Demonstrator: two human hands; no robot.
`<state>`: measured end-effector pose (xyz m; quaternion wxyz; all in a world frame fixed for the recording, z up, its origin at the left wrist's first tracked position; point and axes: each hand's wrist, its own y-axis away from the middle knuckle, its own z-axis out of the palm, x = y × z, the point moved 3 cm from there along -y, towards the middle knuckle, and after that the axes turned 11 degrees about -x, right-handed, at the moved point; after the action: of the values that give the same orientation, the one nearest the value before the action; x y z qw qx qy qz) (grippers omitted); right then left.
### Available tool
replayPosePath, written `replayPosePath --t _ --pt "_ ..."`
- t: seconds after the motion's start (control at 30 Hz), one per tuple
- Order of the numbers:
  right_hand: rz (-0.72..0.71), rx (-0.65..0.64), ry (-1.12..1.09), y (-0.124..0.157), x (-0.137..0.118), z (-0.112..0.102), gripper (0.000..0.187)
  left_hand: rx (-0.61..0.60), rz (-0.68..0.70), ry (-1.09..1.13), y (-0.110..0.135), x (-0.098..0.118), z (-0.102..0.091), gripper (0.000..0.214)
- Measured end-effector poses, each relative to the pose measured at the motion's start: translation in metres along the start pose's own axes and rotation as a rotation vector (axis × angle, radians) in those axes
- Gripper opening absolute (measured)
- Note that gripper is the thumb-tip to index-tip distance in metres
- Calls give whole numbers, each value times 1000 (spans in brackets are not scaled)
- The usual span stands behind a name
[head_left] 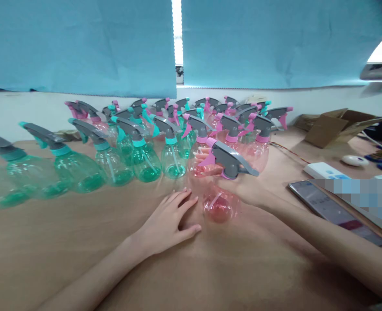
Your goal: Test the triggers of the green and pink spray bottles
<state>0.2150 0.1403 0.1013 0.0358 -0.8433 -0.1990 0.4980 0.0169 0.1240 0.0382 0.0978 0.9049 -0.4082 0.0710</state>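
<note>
My right hand (210, 166) is wrapped round the neck of a pink spray bottle (218, 206), just under its grey and pink trigger head (231, 159). The bottle is tilted with its clear pink body toward me, low over the wooden table (81, 242). To the bottle's left, my left hand (170, 218) lies flat on the table, fingers stretched out and holding nothing. Its thumb nearly touches the bottle's body.
Several green spray bottles (145, 160) and pink spray bottles (259, 142) stand in rows behind my hands. A phone (333, 211), a white box (323, 170), a white mouse (354, 160) and cardboard boxes (333, 125) lie at the right. A blue curtain (81, 43) hangs behind.
</note>
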Motion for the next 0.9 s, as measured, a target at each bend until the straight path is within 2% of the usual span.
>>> replayPosePath --t 0.27,0.43,0.73,0.9 --pt "-3 70 56 0 -3 -1 14 22 10 17 0 -2 2 65" --pt "104 74 89 0 4 4 18 21 20 2 -1 -1 1 65" --pt "189 69 97 3 3 7 41 52 26 -6 -1 -2 3 64" --pt "138 26 130 3 -4 7 44 52 30 -6 0 -2 4 64"
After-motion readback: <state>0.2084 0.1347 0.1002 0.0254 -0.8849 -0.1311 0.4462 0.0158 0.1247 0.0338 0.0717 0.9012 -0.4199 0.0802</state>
